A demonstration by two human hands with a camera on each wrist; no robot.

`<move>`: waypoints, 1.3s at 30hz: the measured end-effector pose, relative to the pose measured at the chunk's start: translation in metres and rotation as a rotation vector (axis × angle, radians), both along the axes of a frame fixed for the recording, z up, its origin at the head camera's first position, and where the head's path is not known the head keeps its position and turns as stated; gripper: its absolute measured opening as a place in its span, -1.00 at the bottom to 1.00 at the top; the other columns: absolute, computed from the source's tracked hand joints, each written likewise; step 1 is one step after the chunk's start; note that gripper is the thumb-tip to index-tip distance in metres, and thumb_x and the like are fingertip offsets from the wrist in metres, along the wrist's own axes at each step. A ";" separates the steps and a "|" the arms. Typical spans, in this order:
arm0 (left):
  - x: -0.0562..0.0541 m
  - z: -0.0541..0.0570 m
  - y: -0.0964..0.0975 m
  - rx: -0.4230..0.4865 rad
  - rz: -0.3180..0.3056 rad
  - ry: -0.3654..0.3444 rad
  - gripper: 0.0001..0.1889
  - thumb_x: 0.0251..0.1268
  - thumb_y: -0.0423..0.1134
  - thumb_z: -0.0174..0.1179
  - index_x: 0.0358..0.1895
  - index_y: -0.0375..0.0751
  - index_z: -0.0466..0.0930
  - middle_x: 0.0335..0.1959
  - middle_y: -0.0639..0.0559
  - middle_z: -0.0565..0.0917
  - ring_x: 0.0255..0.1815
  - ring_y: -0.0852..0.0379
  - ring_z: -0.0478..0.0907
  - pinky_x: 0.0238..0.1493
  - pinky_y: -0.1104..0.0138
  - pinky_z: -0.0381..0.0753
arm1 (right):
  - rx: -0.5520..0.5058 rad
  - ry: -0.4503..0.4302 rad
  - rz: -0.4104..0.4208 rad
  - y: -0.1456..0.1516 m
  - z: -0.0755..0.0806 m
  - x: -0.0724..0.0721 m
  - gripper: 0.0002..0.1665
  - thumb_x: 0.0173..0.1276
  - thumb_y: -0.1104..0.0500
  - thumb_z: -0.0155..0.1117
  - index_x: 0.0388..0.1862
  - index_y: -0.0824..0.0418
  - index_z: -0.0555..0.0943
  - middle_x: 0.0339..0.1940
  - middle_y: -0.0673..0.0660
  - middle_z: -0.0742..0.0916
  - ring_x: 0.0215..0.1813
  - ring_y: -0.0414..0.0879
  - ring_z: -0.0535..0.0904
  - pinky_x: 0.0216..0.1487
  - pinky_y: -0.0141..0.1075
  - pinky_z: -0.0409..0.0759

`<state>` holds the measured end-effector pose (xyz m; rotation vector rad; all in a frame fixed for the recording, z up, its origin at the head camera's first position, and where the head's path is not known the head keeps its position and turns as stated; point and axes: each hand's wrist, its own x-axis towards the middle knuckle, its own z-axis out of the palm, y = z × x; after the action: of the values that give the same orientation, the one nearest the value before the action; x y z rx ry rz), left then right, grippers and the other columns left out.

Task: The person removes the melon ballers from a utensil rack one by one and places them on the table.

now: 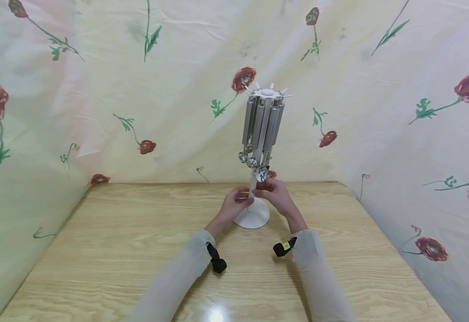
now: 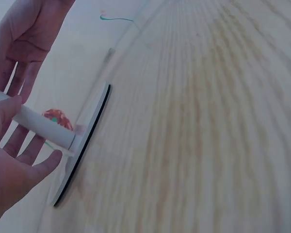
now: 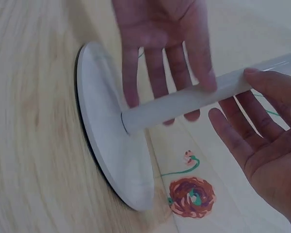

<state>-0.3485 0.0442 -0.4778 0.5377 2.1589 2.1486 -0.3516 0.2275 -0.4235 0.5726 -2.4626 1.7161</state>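
Note:
A white utensil stand [image 1: 252,220] rises from a round base on the table. Metal utensils [image 1: 262,123] with long grey handles and shiny round bowls hang from its spoked top. My left hand [image 1: 235,205] holds the lower pole from the left, thumb in front and fingers behind. From the right, my right hand [image 1: 278,197] has its thumb on the same pole [image 3: 184,101], a little higher, just under the lowest bowl [image 1: 261,173]. In the right wrist view the base [image 3: 111,131] has a dark rim underneath.
The wood-grain table [image 1: 138,250] spreads to both sides. Behind and beside it hangs a pale cloth [image 1: 178,112] printed with red flowers, close behind the stand. A black strap device [image 1: 217,261] sits on my left wrist, another strap device [image 1: 283,247] on the right.

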 end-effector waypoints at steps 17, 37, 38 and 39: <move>0.006 0.005 -0.013 0.006 0.090 0.059 -0.78 0.33 -0.49 0.29 -0.02 -0.46 0.54 -0.03 -0.38 0.67 0.04 -0.14 0.65 0.16 0.16 0.69 | -0.147 -0.046 0.003 -0.023 -0.005 0.001 -0.64 0.29 0.41 0.40 0.05 0.55 0.66 0.07 0.51 0.71 -0.05 -0.17 0.71 0.01 -0.29 0.76; 0.006 0.003 -0.097 0.084 0.157 -0.123 -0.78 0.25 -0.50 0.35 -0.06 -0.35 0.64 -0.22 0.01 0.75 -0.18 0.15 0.73 0.03 0.12 0.78 | -0.178 -0.044 0.110 -0.107 0.011 0.013 -0.62 0.31 0.43 0.38 0.11 0.48 0.67 0.07 0.43 0.75 -0.02 -0.12 0.73 0.04 -0.29 0.73; 0.007 0.003 -0.101 0.084 0.155 -0.126 -0.79 0.25 -0.51 0.34 -0.06 -0.36 0.64 -0.22 0.01 0.75 -0.17 0.14 0.73 0.06 0.09 0.77 | -0.183 -0.042 0.114 -0.111 0.014 0.015 -0.62 0.30 0.43 0.39 0.11 0.47 0.67 0.07 0.43 0.75 -0.02 -0.10 0.74 0.04 -0.28 0.73; 0.007 0.003 -0.105 0.085 0.151 -0.132 -0.79 0.25 -0.51 0.34 -0.06 -0.36 0.64 -0.22 0.01 0.74 -0.17 0.13 0.74 0.08 0.06 0.76 | -0.187 -0.041 0.118 -0.114 0.014 0.015 -0.61 0.30 0.43 0.39 0.11 0.47 0.67 0.08 0.42 0.75 -0.01 -0.08 0.74 0.05 -0.27 0.74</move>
<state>-0.3420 -0.0606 -0.4751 0.2349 2.1092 2.2882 -0.3364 0.1136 -0.4096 0.6797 -2.3015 1.9945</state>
